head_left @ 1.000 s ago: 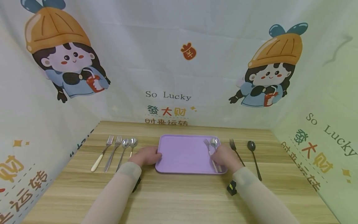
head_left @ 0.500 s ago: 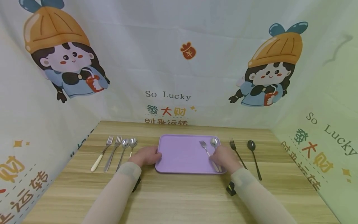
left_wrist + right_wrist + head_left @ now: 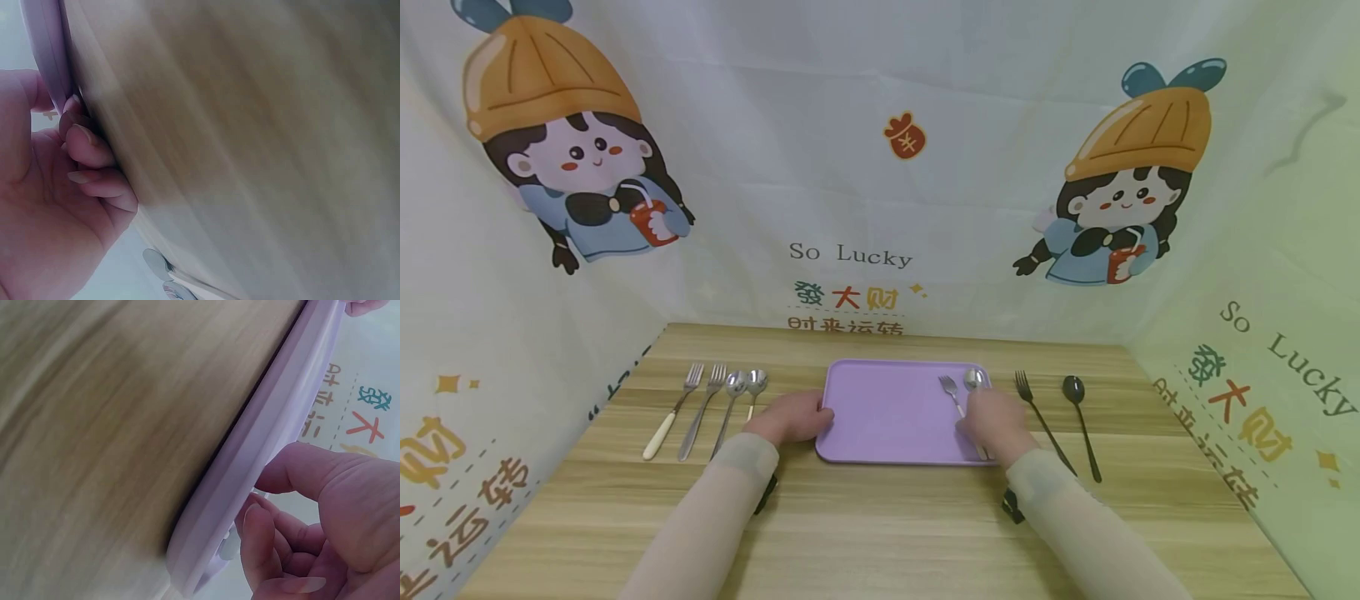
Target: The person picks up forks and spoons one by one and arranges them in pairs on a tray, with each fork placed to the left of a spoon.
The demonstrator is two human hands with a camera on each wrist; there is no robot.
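Silver fork is what the right hand has, as far as I can make out from my end: the fingers are curled, and the right wrist view shows thumb and fingertip meeting just inside the rim, apparently pinching the handle. Knuckles hide most of the grip from the head camera, so I can't say whether those fingers also touch the silver spoon just beside it. I'd judge that hold suits small adjustments of a thin handle, better than lifting.

At the other end, the left hand grips the purple tray by its short edge, thumb over the rim and the other fingers curled against the outside. I read that as bracing, so that the tray doesn't slide while the right hand works.

As for containers, I have just this shallow tray, flat in the middle of the wooden table. Fork and spoon are both within it, at the right end, heads toward the far side; the fork slants and its tines stand slightly apart from the spoon's bowl.

Further out, on the left, I count a cream-handled fork, an all-metal fork, an all-metal spoon and another spoon partly behind the left hand. To the right lie a black fork and a black spoon, apart from each other. Heads all point away, which looks like deliberate sorting. Behind everything hangs a printed cloth.
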